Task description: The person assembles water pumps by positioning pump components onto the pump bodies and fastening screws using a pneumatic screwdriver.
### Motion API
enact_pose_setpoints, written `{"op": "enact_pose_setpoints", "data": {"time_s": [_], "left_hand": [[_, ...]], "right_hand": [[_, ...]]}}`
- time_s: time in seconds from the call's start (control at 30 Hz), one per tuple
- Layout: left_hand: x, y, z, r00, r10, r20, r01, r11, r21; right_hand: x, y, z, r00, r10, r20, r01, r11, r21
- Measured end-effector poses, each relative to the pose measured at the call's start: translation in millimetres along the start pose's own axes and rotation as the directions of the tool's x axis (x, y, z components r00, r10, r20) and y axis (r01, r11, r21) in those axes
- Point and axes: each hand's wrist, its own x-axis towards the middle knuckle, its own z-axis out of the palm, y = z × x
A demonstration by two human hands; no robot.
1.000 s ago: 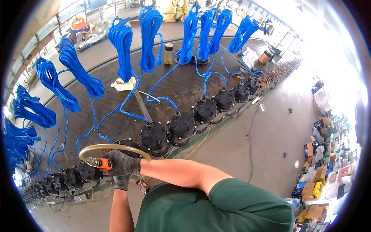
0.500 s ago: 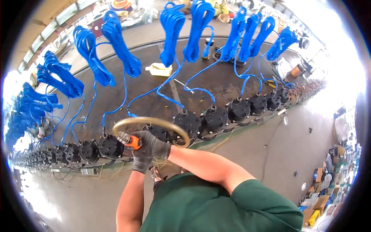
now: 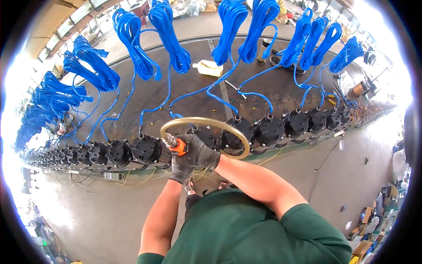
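Observation:
Both my hands wear dark grey gloves and close together round an orange air tool (image 3: 178, 147) at the front edge of the long dark bench. My left hand (image 3: 181, 166) is below, its fingers largely hidden, and my right hand (image 3: 201, 152) wraps over from the right. A silver coupling (image 3: 169, 140) tops the tool, and a yellowish hose (image 3: 211, 122) loops from there to the right. The tool's lower end is hidden by my hands. Close on the left sits a round black housing (image 3: 146, 150); another black housing (image 3: 202, 134) is partly behind the hose.
Black housings line the bench's (image 3: 281, 94) near edge both ways. Blue cables lead from them to coiled bundles (image 3: 169, 37) across the bench. A yellowish bottle (image 3: 208, 68) lies mid-bench. Thin yellow wires (image 3: 132, 180) hang below the edge. Boxes (image 3: 367, 215) stand at the lower right.
The whole view has shifted, so the bench and bundles appear farther right and a little higher. My hands keep their hold on the air tool at the same spot along the row.

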Motion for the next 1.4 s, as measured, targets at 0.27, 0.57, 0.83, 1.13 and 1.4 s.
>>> {"op": "enact_pose_setpoints", "data": {"time_s": [0.27,0.57,0.83,1.13,1.4], "left_hand": [[-0.4,18.3,43.9,0.994,-0.003,0.108,0.039,0.943,-0.332],[9.9,63.7,182.5,0.959,0.278,0.050,0.042,-0.316,0.948],[69.0,86.8,186.0,0.988,0.043,-0.147,0.152,-0.395,0.906],[84.7,127.8,135.9,0.824,-0.407,0.394,-0.537,-0.338,0.773],[57.2,131.0,117.1,0.776,-0.279,0.565,-0.630,-0.395,0.669]], "right_hand": [[-12.1,-6.3,-13.1,0.998,-0.067,-0.017,0.069,0.987,0.147],[-60.5,-67.5,-122.4,0.841,-0.182,-0.509,0.266,0.959,0.096],[-72.1,-61.9,-134.8,0.846,-0.194,-0.496,0.225,0.974,0.002],[-77.3,-61.0,-137.6,0.865,-0.173,-0.470,0.298,0.933,0.204],[-81.9,-62.5,-139.0,0.854,-0.185,-0.486,0.246,0.967,0.064]]}}
